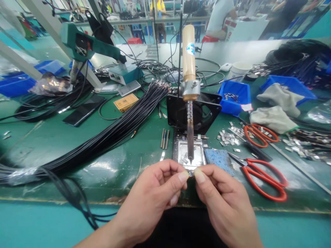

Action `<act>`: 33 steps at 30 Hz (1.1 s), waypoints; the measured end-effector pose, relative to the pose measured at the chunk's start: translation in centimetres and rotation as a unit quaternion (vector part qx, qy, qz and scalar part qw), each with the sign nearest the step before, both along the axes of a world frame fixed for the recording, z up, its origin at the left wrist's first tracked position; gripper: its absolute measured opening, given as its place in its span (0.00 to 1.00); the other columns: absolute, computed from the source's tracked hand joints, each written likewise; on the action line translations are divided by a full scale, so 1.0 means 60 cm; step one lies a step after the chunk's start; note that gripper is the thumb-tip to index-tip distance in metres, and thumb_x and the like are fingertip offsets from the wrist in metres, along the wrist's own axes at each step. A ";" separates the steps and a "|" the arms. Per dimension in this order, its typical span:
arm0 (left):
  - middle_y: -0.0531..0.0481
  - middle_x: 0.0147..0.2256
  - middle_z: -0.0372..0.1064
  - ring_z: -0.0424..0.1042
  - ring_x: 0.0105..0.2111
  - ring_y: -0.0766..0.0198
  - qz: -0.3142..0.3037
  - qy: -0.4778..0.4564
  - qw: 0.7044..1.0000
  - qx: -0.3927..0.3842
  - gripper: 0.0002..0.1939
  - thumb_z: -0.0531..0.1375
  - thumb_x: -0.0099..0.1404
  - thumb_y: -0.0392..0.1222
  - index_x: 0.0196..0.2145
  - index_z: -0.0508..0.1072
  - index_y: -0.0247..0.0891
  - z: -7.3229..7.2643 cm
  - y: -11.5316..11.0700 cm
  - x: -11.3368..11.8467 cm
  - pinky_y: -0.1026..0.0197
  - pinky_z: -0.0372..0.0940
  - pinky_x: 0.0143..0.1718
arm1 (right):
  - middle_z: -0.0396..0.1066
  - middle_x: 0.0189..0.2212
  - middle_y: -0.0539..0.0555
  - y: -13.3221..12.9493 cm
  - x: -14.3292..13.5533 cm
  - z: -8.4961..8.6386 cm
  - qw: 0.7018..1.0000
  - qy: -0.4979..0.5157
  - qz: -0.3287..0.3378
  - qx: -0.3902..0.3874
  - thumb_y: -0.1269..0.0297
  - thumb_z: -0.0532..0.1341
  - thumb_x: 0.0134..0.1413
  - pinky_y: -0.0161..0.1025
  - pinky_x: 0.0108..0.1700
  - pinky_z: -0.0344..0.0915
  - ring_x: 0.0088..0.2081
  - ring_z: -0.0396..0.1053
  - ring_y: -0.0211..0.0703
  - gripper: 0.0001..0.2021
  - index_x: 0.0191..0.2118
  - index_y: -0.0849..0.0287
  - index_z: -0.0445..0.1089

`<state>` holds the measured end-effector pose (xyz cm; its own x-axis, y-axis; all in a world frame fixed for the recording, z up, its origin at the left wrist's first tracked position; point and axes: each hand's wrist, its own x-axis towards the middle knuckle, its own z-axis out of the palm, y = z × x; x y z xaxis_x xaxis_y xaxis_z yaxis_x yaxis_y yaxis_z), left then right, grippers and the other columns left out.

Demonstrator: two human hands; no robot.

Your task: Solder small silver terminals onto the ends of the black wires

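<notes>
Below the tip of an upright soldering iron, my two hands meet fingertip to fingertip. Pinched between them is a small metal connector, mostly covered by the thumbs. My left hand is closed on its left end, my right hand on its right end. The iron has a wooden handle and hangs in a metal clamp. Under the tip lies a shiny metal tray with small metal pieces in it. A blue sponge sits just right of the tray.
Behind the iron stands a black fan. A thick bundle of black cables crosses the left side. Red-handled scissors, loose metal shells, cloth gloves and a blue bin lie right. A phone rests left.
</notes>
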<state>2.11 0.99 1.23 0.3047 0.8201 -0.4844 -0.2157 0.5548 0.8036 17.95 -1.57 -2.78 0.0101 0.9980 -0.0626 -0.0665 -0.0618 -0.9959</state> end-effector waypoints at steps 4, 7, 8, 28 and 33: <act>0.60 0.19 0.58 0.51 0.20 0.72 0.008 0.008 1.000 -0.001 0.09 0.66 0.68 0.43 0.33 0.73 0.36 -0.001 -0.004 0.004 0.69 0.47 0.20 | 0.57 0.20 0.44 -0.002 0.001 -0.001 1.000 0.003 -0.004 0.002 0.57 0.61 0.68 0.31 0.22 0.51 0.22 0.51 0.32 0.14 0.31 0.58 0.71; 0.61 0.18 0.57 0.50 0.20 0.72 0.023 0.020 1.000 0.002 0.09 0.65 0.69 0.43 0.34 0.73 0.37 0.000 -0.007 0.007 0.68 0.48 0.20 | 0.57 0.20 0.44 -0.002 0.001 -0.002 1.000 0.013 -0.003 0.004 0.58 0.61 0.69 0.31 0.22 0.51 0.23 0.51 0.32 0.14 0.31 0.58 0.71; 0.61 0.18 0.57 0.50 0.20 0.71 0.027 0.024 0.999 0.001 0.09 0.65 0.69 0.43 0.34 0.72 0.37 0.000 -0.008 0.008 0.68 0.48 0.20 | 0.57 0.21 0.44 -0.002 0.001 -0.002 1.000 0.014 -0.002 0.004 0.58 0.61 0.69 0.31 0.22 0.51 0.23 0.51 0.32 0.14 0.31 0.57 0.70; 0.58 0.21 0.63 0.57 0.23 0.70 0.023 0.023 0.999 0.027 0.09 0.67 0.68 0.45 0.35 0.75 0.36 -0.008 -0.011 0.006 0.68 0.56 0.25 | 0.57 0.19 0.45 -0.002 -0.003 0.001 1.000 0.013 -0.015 0.006 0.57 0.61 0.68 0.31 0.21 0.52 0.22 0.52 0.32 0.16 0.28 0.58 0.70; 0.58 0.22 0.63 0.58 0.24 0.70 0.040 0.004 0.999 0.035 0.07 0.67 0.68 0.43 0.35 0.75 0.37 -0.014 -0.014 0.007 0.68 0.56 0.26 | 0.58 0.20 0.45 -0.002 -0.002 -0.002 1.000 0.017 -0.008 0.001 0.57 0.61 0.68 0.31 0.22 0.52 0.22 0.53 0.33 0.16 0.28 0.58 0.69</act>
